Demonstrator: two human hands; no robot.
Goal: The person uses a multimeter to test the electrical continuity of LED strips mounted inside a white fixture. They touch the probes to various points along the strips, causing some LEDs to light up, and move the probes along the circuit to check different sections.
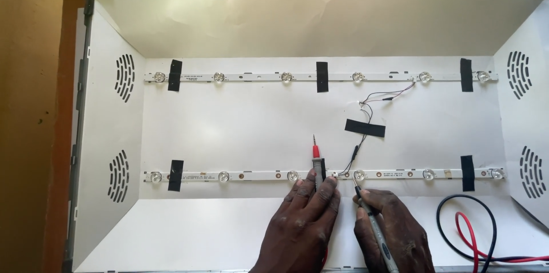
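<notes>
A wide white backlight tray point(240, 233) fills the view, its slanted side walls pierced by groups of vent slots, and it rests on a brown wooden table point(34, 136). Two long LED strips cross it: the upper strip point(251, 77) near the back and the lower strip point(240, 176) near the front, each held down by pieces of black tape. Thin wires point(377, 99) run between the strips, pinned by another piece of tape. At the lower right, black and red test leads point(469, 233) curl over the tray floor. The left hand point(300, 224) lies flat on the tray just below the lower strip, its fingers point(326, 188) closed around the red probe point(316, 158), which stands across the strip with its tip pointing toward the back, beyond the fingertips. The right hand point(394, 233) grips the black probe point(373, 224) like a pen, fingers narrow around its shaft, the tip touching the lower strip just beside an LED lens point(359, 175).
</notes>
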